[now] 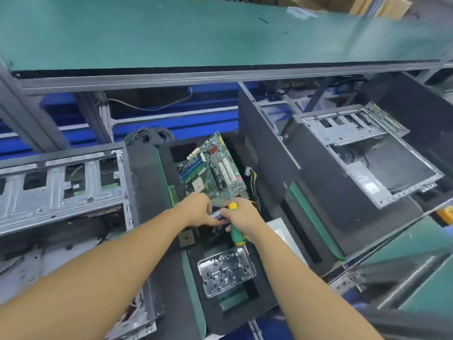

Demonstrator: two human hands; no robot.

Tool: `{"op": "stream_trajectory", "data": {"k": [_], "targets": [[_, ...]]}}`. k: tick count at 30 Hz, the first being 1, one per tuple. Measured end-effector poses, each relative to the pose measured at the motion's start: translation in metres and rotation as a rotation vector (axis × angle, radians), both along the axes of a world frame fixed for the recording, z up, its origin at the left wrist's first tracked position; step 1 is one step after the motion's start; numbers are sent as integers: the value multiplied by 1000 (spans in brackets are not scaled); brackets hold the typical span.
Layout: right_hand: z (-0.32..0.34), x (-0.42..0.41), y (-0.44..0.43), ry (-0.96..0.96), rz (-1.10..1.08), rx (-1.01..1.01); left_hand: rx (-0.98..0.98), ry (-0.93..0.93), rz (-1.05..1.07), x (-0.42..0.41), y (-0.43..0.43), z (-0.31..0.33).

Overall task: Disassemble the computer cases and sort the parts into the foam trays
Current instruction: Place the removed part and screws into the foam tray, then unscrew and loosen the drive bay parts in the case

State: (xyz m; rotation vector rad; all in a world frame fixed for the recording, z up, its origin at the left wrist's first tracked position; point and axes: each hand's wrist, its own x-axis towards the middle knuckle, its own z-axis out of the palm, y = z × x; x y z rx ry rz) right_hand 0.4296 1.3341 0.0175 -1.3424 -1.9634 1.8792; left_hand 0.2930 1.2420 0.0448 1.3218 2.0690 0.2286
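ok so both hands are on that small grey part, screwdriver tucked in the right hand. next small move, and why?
Probably lower the grey part into the foam tray beneath and let go. The left hand and right hand both hold it, the screwdriver points away and engages nothing, and the motherboard already lies in that tray.

My arms come in from 7 and 5 o'clock; left hand (196, 208) pinches a grey part (217, 215), right hand (241, 218) grips a screwdriver (237, 231).
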Motion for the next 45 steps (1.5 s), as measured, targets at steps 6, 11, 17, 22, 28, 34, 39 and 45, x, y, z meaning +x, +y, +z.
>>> {"op": "stream_trajectory", "data": {"k": [6, 11, 17, 22, 28, 34, 39, 45], "targets": [[-12, 2, -2, -57, 5, -33, -128, 118, -113, 7, 7, -5], [-25, 15, -11, -166, -28, 127, -251, 161, -56, 24, 15, -30], [-19, 25, -22, -105, -95, 139, -212, 183, 55, 32, 17, -34], [13, 11, -29, 204, -155, -112, -42, 32, 73, 13, 12, 29], [68, -27, -62, 381, 141, -152, 322, -900, 581, -14, -57, 89], [119, -73, -113, 493, 352, -277, 637, -1166, 940, -64, -134, 90], [133, -92, -136, 816, 292, -522, 923, -1436, 1173, -96, -176, 88], [154, -139, -164, 764, 115, 80, 888, -1352, 1084, -118, -203, 91]]}}
